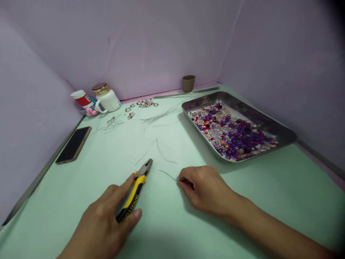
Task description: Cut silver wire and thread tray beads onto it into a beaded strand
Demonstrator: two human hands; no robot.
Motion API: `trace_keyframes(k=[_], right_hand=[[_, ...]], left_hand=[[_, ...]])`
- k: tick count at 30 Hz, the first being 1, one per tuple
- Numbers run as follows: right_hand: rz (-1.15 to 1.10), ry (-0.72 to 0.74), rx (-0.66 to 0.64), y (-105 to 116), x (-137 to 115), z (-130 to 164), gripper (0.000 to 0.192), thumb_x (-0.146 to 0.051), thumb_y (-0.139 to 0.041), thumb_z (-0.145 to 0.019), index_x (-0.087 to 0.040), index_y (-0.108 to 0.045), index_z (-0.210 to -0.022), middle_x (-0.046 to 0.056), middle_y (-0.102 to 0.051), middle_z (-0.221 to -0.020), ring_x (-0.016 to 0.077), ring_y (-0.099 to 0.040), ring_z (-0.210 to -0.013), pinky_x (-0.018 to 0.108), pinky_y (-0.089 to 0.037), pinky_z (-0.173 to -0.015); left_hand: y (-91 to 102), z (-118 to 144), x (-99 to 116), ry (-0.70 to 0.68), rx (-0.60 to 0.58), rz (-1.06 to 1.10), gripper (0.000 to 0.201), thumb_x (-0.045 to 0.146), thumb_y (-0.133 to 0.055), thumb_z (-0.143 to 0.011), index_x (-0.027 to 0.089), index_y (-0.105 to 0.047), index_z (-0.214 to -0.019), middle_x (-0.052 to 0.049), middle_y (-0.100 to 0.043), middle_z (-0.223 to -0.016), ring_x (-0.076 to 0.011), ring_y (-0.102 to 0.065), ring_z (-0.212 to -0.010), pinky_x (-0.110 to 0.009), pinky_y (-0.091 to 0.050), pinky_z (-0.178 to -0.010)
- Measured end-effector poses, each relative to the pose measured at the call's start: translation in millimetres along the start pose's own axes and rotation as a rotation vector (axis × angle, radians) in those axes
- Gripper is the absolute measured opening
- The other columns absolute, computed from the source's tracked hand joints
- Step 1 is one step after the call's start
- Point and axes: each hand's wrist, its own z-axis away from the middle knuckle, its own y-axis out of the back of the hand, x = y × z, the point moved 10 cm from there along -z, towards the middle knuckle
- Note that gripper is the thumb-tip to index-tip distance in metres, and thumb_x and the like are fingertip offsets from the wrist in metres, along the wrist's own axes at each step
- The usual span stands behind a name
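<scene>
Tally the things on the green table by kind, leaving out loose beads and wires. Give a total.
Pliers: 1
Phone: 1
Metal tray: 1
White mug: 1
Brown cup: 1
Red-and-white tube: 1
Total: 6

Your left grip [107, 216] hides the pliers' [136, 189] handle ends; the wire's [168, 175] end vanishes inside your right grip [202, 187].

I see a metal tray [280, 131] of mixed purple, red and pearl beads at right, a dark phone [73, 145] at left, and a white mug [108, 99] with a gold lid in the far corner. A brown cup [188, 83] stands against the back wall; beaded pieces [142, 104] and loose wires [159, 117] lie between.
</scene>
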Motion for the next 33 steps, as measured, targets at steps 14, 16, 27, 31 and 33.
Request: trace_keyframes(k=[14, 16, 27, 31, 33], right_hand=[[-0.100, -0.121, 0.125, 6, 12, 1, 0.012, -0.014, -0.053, -0.071, -0.018, -0.064, -0.068, 0.002, -0.056, -0.069, 0.0100, -0.049, -0.058, 0.022, -0.032, -0.054], [-0.103, -0.157, 0.118, 5, 16, 0, 0.013, -0.013, -0.055, -0.071, -0.020, -0.066, -0.068, 0.001, -0.056, -0.066, 0.0099, -0.049, -0.057, 0.022, -0.032, -0.054], [-0.166, -0.167, 0.119, 7, 17, -4, 0.012, -0.011, -0.057, -0.067, -0.018, -0.065, -0.061, 0.000, -0.055, -0.061, 0.0091, -0.047, -0.053, 0.022, -0.031, -0.051], [-0.176, -0.135, 0.113, 7, 14, -4, 0.016, -0.008, -0.053, -0.066, -0.017, -0.065, -0.060, 0.000, -0.053, -0.059, 0.0083, -0.044, -0.051, 0.021, -0.030, -0.049], [-0.173, -0.123, 0.109, 8, 12, -4, 0.017, -0.006, -0.052, -0.065, -0.017, -0.064, -0.060, 0.000, -0.052, -0.058, 0.0080, -0.043, -0.050, 0.021, -0.029, -0.048]], left_hand=[[-6.1, 9, 24, -0.173, 0.014, 0.073, 0.060, 0.036, -0.053, -0.073, 0.034, -0.033, -0.129, -0.001, -0.059, -0.101, -0.0185, -0.059, -0.088, -0.025, -0.049, -0.073], [-7.0, 10, 22, -0.167, 0.018, 0.073, 0.060, 0.036, -0.053, -0.073, 0.034, -0.032, -0.129, -0.001, -0.058, -0.105, -0.0180, -0.058, -0.090, -0.024, -0.048, -0.074], [-11.5, 12, 24, -0.187, 0.016, 0.100, 0.063, 0.036, -0.054, -0.072, 0.035, -0.029, -0.130, 0.000, -0.057, -0.102, -0.0169, -0.058, -0.084, -0.023, -0.047, -0.070], [-22.0, 10, 27, -0.114, -0.118, 0.026, 0.060, 0.031, -0.048, -0.073, 0.035, -0.030, -0.130, -0.001, -0.057, -0.088, -0.0152, -0.058, -0.065, -0.024, -0.045, -0.057], [-21.4, 8, 27, -0.087, -0.161, 0.000, 0.058, 0.031, -0.048, -0.073, 0.035, -0.032, -0.130, 0.000, -0.057, -0.084, -0.0149, -0.057, -0.062, -0.024, -0.044, -0.056]])
